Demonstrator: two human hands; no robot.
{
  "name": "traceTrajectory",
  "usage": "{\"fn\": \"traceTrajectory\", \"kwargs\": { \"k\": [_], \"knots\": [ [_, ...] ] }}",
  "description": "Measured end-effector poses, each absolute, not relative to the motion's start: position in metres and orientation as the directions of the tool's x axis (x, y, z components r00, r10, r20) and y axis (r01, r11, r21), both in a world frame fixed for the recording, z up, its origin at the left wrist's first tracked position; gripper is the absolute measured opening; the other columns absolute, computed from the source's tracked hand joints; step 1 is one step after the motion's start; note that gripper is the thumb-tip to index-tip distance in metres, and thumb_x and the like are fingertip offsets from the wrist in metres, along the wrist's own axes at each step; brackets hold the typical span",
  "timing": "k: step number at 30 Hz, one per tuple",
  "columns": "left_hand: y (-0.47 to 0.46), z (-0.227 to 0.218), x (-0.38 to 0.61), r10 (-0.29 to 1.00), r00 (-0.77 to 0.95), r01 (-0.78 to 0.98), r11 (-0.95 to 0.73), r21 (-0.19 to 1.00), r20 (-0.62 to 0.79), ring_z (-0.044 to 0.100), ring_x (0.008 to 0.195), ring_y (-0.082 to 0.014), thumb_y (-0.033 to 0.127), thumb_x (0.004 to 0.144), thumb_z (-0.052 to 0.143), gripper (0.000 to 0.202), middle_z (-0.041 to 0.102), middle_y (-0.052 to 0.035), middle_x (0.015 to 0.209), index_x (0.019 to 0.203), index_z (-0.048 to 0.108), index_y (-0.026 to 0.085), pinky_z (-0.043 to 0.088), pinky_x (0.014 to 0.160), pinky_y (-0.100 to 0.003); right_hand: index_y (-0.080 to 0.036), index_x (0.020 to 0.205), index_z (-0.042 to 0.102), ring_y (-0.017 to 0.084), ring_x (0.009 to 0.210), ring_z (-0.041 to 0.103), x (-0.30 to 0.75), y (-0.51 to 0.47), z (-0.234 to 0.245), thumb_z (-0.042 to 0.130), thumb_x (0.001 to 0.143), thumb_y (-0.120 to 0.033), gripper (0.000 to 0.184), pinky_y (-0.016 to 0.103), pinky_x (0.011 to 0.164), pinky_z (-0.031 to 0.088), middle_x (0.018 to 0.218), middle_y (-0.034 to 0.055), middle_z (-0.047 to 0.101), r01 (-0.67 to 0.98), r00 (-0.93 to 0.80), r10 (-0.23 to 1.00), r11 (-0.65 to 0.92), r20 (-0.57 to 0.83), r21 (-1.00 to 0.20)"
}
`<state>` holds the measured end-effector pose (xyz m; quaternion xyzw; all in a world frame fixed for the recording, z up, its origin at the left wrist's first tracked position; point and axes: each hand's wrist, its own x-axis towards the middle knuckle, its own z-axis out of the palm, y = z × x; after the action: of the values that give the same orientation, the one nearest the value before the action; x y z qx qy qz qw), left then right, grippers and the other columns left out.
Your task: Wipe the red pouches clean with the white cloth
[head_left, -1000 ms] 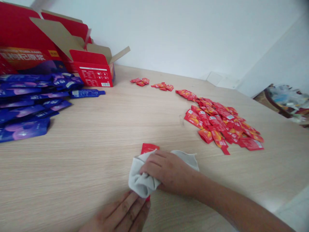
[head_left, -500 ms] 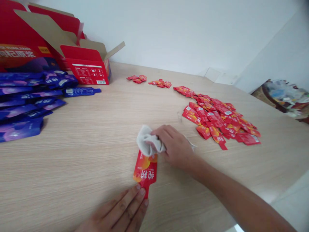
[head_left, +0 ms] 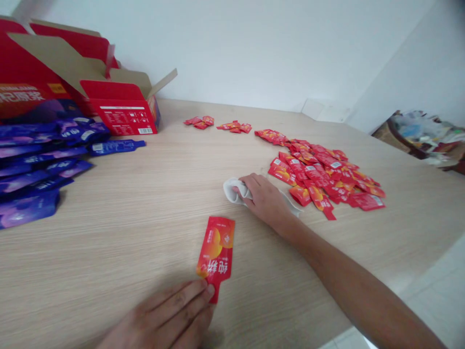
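Note:
A red sachet with an orange picture lies flat on the wooden table, narrow end toward me. My left hand rests flat at the near edge, fingers stretched out, fingertips pressing on the sachet's narrow end. My right hand is farther out, fingers closed round a bunched white cloth, which lies on the table beyond the sachet. The cloth no longer touches the sachet.
A heap of several red sachets lies right of the cloth, with smaller clusters behind. Several blue-purple pouches are piled at the left before open red cartons. A cluttered basket sits off the table's right.
My right hand has slid the cloth away from me, off the red sachet, which now lies fully uncovered. My left fingertips have stayed on its near end.

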<state>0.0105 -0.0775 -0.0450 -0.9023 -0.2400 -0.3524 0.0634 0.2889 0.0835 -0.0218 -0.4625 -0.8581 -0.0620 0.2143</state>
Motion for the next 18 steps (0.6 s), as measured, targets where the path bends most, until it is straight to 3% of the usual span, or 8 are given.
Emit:
{"fn": "traceTrajectory", "kwargs": {
  "k": [2, 5, 8, 11, 13, 16, 18],
  "knots": [
    [-0.068, -0.027, 0.013, 0.4, 0.65, 0.444, -0.89, 0.105, 0.647, 0.073, 0.103, -0.0103, 0.028, 0.111, 0.051, 0.027, 0.08, 0.0038, 0.104, 0.106, 0.077, 0.019, 0.044, 0.113, -0.019, -0.016, 0.122, 0.058, 0.028, 0.105, 0.061, 0.295, 0.086, -0.024, 0.058, 0.103, -0.024, 0.021, 0.04, 0.092, 0.05, 0.115, 0.0119, 0.067, 0.835, -0.426, 0.77, 0.536, 0.475, -0.119],
    [-0.059, -0.013, 0.014, 0.412, 0.71, 0.44, -0.893, 0.097, 0.571, 0.073, 0.099, -0.0136, 0.017, 0.109, 0.05, 0.023, 0.078, -0.0001, 0.105, 0.114, 0.073, 0.016, 0.055, 0.098, -0.024, -0.016, 0.121, 0.058, 0.028, 0.105, 0.062, 0.297, 0.089, -0.029, 0.055, 0.105, -0.027, 0.02, 0.039, 0.09, 0.05, 0.114, 0.0122, 0.067, 0.842, -0.399, 0.779, 0.52, 0.483, -0.144],
    [-0.057, -0.016, 0.017, 0.517, 0.697, 0.577, -0.816, 0.04, 0.497, 0.072, 0.1, -0.0221, 0.037, 0.109, 0.053, 0.034, 0.074, -0.0104, 0.114, 0.129, 0.065, 0.011, 0.062, 0.086, -0.033, -0.016, 0.119, 0.059, 0.027, 0.105, 0.063, 0.296, 0.091, -0.03, 0.054, 0.106, -0.027, 0.019, 0.038, 0.09, 0.05, 0.114, 0.0122, 0.068, 0.843, -0.399, 0.801, 0.512, 0.447, -0.166],
    [-0.056, -0.025, 0.025, 0.637, 0.661, 0.704, -0.71, -0.034, 0.397, 0.071, 0.107, -0.0319, 0.063, 0.101, 0.058, 0.065, 0.069, -0.0186, 0.124, 0.136, 0.059, 0.009, 0.065, 0.084, -0.044, -0.017, 0.118, 0.06, 0.026, 0.105, 0.064, 0.295, 0.091, -0.03, 0.053, 0.107, -0.028, 0.017, 0.035, 0.091, 0.05, 0.113, 0.0114, 0.068, 0.845, -0.392, 0.823, 0.499, 0.411, -0.193],
    [-0.053, -0.026, 0.034, 0.698, 0.632, 0.751, -0.659, -0.045, 0.335, 0.07, 0.107, -0.0361, 0.071, 0.095, 0.059, 0.075, 0.068, -0.0215, 0.123, 0.134, 0.06, 0.007, 0.064, 0.084, -0.051, -0.017, 0.118, 0.06, 0.025, 0.106, 0.064, 0.295, 0.091, -0.03, 0.053, 0.107, -0.03, 0.018, 0.035, 0.091, 0.05, 0.113, 0.0107, 0.069, 0.849, -0.382, 0.83, 0.489, 0.407, -0.199],
    [-0.048, -0.018, 0.049, 0.82, 0.552, 0.831, -0.556, -0.018, 0.152, 0.071, 0.102, -0.037, 0.071, 0.098, 0.054, 0.071, 0.07, -0.0208, 0.117, 0.128, 0.065, 0.008, 0.062, 0.088, -0.057, -0.018, 0.119, 0.059, 0.025, 0.107, 0.065, 0.295, 0.089, -0.03, 0.055, 0.106, -0.031, 0.019, 0.034, 0.092, 0.05, 0.114, 0.0099, 0.069, 0.853, -0.39, 0.837, 0.486, 0.385, -0.192],
    [-0.045, -0.009, 0.057, 0.871, 0.491, 0.871, -0.491, -0.023, 0.019, 0.072, 0.099, -0.037, 0.057, 0.102, 0.051, 0.057, 0.072, -0.0195, 0.112, 0.125, 0.066, 0.008, 0.061, 0.088, -0.058, -0.018, 0.121, 0.059, 0.025, 0.108, 0.065, 0.295, 0.087, -0.029, 0.056, 0.106, -0.031, 0.02, 0.034, 0.093, 0.051, 0.115, 0.0098, 0.069, 0.855, -0.402, 0.847, 0.483, 0.348, -0.188]
  ]
}}
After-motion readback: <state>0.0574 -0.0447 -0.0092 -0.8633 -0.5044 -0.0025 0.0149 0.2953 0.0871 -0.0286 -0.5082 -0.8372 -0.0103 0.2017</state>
